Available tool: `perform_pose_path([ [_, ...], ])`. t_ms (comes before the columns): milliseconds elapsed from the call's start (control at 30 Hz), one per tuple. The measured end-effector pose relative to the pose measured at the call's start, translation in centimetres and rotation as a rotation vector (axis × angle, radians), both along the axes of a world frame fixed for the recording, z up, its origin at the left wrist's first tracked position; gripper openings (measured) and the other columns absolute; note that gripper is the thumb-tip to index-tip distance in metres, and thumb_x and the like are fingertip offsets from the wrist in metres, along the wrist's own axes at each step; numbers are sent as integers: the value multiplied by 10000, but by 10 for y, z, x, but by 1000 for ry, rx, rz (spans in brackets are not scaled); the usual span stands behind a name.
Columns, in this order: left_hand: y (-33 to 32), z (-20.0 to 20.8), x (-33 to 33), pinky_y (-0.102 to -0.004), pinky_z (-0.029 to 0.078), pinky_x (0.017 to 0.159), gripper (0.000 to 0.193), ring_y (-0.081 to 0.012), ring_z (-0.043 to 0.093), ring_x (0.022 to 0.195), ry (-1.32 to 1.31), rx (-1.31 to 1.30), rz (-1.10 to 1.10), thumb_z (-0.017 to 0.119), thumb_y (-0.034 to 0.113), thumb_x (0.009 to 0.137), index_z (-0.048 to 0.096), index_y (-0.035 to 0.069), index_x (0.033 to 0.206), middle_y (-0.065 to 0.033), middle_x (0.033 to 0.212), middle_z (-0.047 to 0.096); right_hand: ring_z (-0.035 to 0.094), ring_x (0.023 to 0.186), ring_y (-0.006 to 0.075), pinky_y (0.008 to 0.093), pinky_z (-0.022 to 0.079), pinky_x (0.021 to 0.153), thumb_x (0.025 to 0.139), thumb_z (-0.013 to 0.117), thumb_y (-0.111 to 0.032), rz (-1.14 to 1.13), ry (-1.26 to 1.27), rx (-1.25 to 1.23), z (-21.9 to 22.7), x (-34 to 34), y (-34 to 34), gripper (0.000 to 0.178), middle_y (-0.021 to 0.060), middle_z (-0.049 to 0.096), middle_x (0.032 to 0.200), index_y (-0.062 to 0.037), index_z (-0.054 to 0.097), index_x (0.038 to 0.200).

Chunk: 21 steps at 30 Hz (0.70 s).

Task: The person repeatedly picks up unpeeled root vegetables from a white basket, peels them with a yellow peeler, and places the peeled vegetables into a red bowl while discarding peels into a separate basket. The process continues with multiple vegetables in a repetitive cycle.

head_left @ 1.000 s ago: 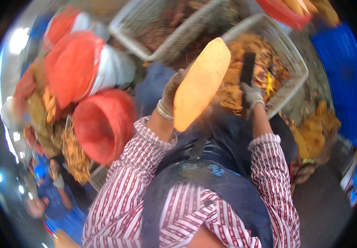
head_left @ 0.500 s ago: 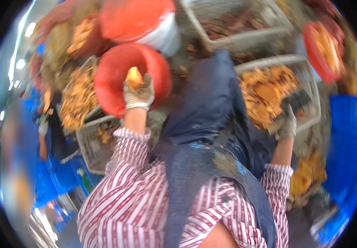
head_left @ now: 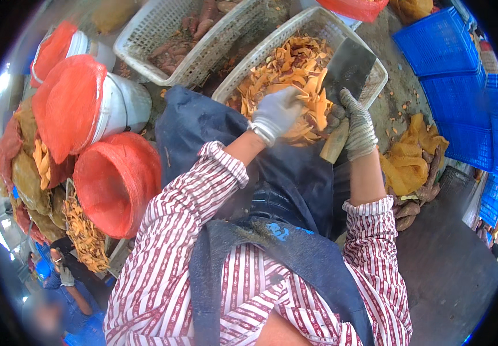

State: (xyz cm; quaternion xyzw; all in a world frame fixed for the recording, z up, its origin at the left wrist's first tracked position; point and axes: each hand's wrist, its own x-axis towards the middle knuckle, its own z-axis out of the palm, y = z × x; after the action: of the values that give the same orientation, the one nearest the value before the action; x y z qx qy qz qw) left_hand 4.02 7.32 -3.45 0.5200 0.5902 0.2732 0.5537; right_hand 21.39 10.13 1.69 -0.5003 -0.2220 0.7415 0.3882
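My right hand (head_left: 359, 127), in a pale work glove, grips a cleaver (head_left: 350, 66); its broad dark blade points away from me and its wooden handle (head_left: 335, 142) sticks out below the fist. To its left, my gloved left hand (head_left: 278, 112) is curled and slightly blurred over the orange peelings (head_left: 295, 60). Whatever its fingers hold, if anything, is hidden. The peelings, some with reddish skin, fill a pale plastic crate (head_left: 233, 87) in front of me. Part of the blade hangs over the crate's right side.
A red-lined bucket (head_left: 90, 183) stands left, beside a white bucket (head_left: 128, 104) with red mesh over it. Another crate (head_left: 139, 40) at the far side holds reddish-brown roots. Blue crates (head_left: 442, 52) are stacked right, near a yellow mesh sack (head_left: 404, 167). Another person (head_left: 76, 294) works at lower left.
My left hand has moved from the red-lined bucket, where it held an orange piece, rightward to the peelings crate. The cleaver stays in my right hand. The view has turned rightward.
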Motion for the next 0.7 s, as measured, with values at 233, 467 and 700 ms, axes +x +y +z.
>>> perform_pose_path([
  [233,31,-66,19,-276,404,815,710,-207,513,1002,218,-185,-187,560,451,743,352,5,1254,-209,1192,460,476,395,199,350,428,370,817,559,-243,-82,-144,-124,-53,44,46,203,43,455,514,-76,468,745],
  [467,58,-67,65,-295,417,763,559,-186,533,856,-126,-265,-149,564,386,770,429,31,1180,-137,996,552,473,400,181,294,417,409,784,588,-265,-130,-325,-38,-37,51,48,257,55,478,530,-26,511,731],
  [700,57,-77,36,-383,253,1017,582,-344,383,1152,1018,193,-322,577,260,760,337,143,1277,-166,1207,435,451,417,162,285,408,401,821,547,-207,-258,-212,-35,-25,67,41,200,49,439,521,-26,492,757],
])
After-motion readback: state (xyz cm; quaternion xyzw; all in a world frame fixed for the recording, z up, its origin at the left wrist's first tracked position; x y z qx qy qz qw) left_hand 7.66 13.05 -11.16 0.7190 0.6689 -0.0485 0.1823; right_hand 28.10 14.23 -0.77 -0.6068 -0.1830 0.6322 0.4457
